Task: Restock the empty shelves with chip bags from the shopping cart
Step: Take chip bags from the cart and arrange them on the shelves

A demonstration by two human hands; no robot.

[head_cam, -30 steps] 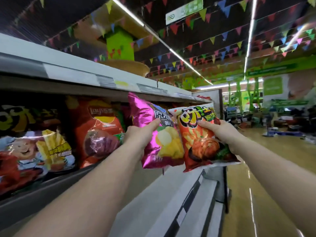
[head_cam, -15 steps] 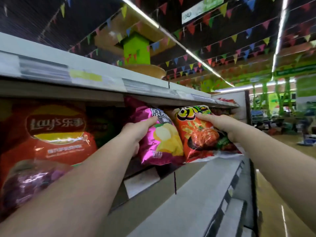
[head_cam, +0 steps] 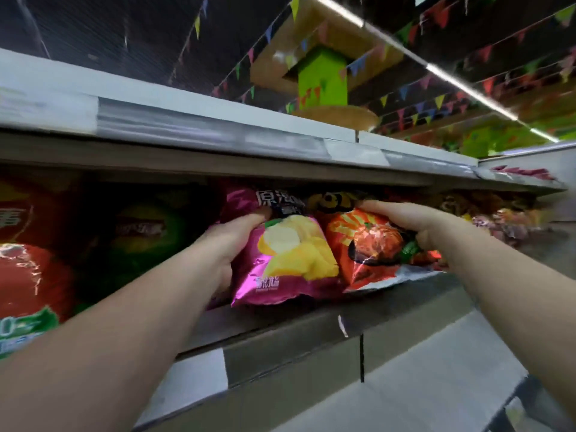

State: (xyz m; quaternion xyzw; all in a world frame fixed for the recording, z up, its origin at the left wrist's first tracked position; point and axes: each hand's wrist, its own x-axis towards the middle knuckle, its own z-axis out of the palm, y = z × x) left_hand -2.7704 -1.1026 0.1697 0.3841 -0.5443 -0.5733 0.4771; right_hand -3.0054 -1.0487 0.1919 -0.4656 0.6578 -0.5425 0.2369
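i'm looking up at a supermarket aisle from under a dark ceiling strung with coloured pennants (head_cam: 402, 95) and a long strip light (head_cam: 467, 88); a green pillar (head_cam: 322, 77) rises beyond the top shelf edge (head_cam: 199, 127), whose price strips are smeared by blur and unreadable. below the hands runs the grey shelf lip (head_cam: 280, 347), with more bare grey shelving lower right, cut off by the frame.

my left hand (head_cam: 232, 241) grasps the pink chip bag (head_cam: 280, 260) along its left side, thumb pressed across the front near the top; the other fingers go behind the bag and i can't see them. the bag's bottom edge sits just over the shelf lip, its top tucked into shadow under the shelf above. touching it on the right is the orange chip bag (head_cam: 371, 244), held by my right hand (head_cam: 420, 219), fingers curled over its upper front, thumb wrapped at its right edge. its top is lost in the dark.

left of my left hand stand a green bag (head_cam: 143, 235), dim and blurred, and a red bag (head_cam: 28, 263) cut off at the frame. right of my right hand lie more packets (head_cam: 501, 219), too blurred to identify
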